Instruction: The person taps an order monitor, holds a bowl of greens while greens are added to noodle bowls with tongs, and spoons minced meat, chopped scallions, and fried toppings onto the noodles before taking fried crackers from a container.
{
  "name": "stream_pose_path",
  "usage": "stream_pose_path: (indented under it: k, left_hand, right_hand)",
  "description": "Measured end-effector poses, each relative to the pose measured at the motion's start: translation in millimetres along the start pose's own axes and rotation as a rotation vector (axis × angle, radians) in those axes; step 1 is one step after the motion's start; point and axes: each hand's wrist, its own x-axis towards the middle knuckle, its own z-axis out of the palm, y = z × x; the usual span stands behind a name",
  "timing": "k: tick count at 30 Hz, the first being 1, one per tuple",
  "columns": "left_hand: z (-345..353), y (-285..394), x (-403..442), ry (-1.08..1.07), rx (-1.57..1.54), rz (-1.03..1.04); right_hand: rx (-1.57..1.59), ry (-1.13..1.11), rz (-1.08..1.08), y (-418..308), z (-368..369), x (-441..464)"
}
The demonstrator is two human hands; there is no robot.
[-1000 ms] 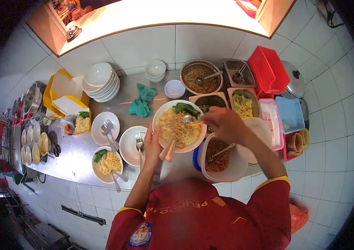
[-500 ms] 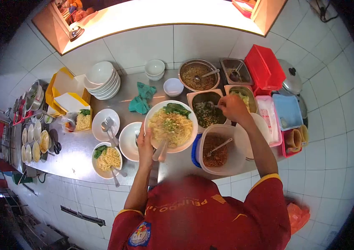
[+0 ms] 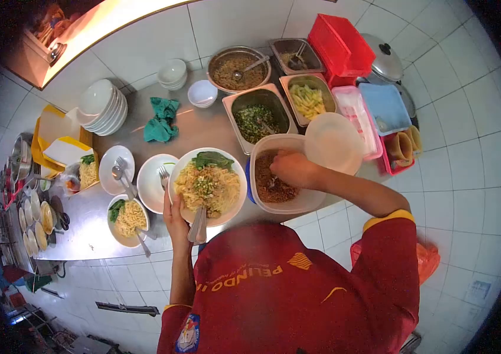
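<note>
My left hand point(image 3: 176, 223) grasps a round white bowl point(image 3: 234, 206) of pale yellow noodles point(image 3: 188, 189), thumb at its rim, held near the front edge of the grey steel counter point(image 3: 191, 130). Dark leafy greens point(image 3: 212, 159) lie at the bowl's far side, chopped green bits point(image 3: 205, 186) sit in the middle, and metal cutlery handles point(image 3: 198, 227) stick out towards me. So noodles, leaves and the green scatter are in; I make out no clear layer of reddish-brown crumbs point(image 3: 268, 184) on top, so I judge that part undone, if it belongs there.

My right hand point(image 3: 291, 168) is inside the translucent plastic tub point(image 3: 309, 200) holding those crumbs, at the counter's front edge just beside the bowl. Its fingers are curled, but I cannot tell whether they clench anything. Beyond the tub stands a rectangular steel pan point(image 3: 286, 115) of chopped greens.
</note>
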Motion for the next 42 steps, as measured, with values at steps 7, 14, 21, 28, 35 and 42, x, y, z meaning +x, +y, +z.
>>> stream_pose_path:
  k: [7,14,21,28,35,42]
  left_hand:
    - [-6.7,-11.6,-4.5,0.027,0.011,-0.024]
    - [-14.8,-14.1,-4.4,0.068,0.331,0.053]
    - [-8.5,-14.3,-32.4,-0.002,0.186,0.092]
    - [-5.2,-6.1,-65.0,-0.038,-0.033,-0.342]
    - [-29.0,-82.9,-49.8,-0.035,0.066,-0.153]
    - [-8.8,-96.9,-17.2,0.095,0.179,0.080]
  right_hand:
    - [-0.042,0.015,0.007,0.3,-10.7,-3.0]
    - [0.052,-0.077,0.184,7.8,5.3,2.3]
    - [0.564,0.451,0.073,-31.5,-17.2,-23.5]
    - [0.574,1.057,0.224,-83.3,-27.3,-18.2]
    - [0.445,1.072,0.128,-82.0,-28.4,-14.9]
    - [0.589,1.090,0.026,-120.6,-19.9,-17.0]
